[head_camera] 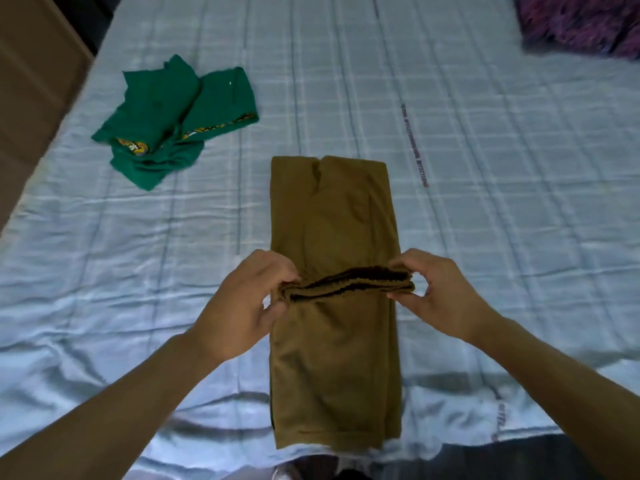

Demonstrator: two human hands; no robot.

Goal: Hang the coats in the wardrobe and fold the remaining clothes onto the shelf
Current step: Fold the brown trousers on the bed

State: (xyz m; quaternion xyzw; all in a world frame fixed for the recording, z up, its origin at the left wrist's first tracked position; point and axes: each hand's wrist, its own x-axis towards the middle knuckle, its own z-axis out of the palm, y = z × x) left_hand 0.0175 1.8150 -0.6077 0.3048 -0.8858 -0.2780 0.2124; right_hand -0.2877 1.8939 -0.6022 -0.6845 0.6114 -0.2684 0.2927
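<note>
An olive-brown garment (332,220) lies on the bed as a long narrow strip, folded lengthwise. Its near end is lifted and doubled over toward the far end. My left hand (242,303) pinches the left corner of the raised hem, and my right hand (440,292) pinches the right corner. The hem shows several layered edges between my hands. A green garment (173,123) with a yellow print lies crumpled at the far left of the bed.
The bed is covered with a light blue checked sheet (502,168). A purple fuzzy cushion or blanket (585,22) sits at the far right corner. A brown wooden panel (31,81) runs along the bed's left side.
</note>
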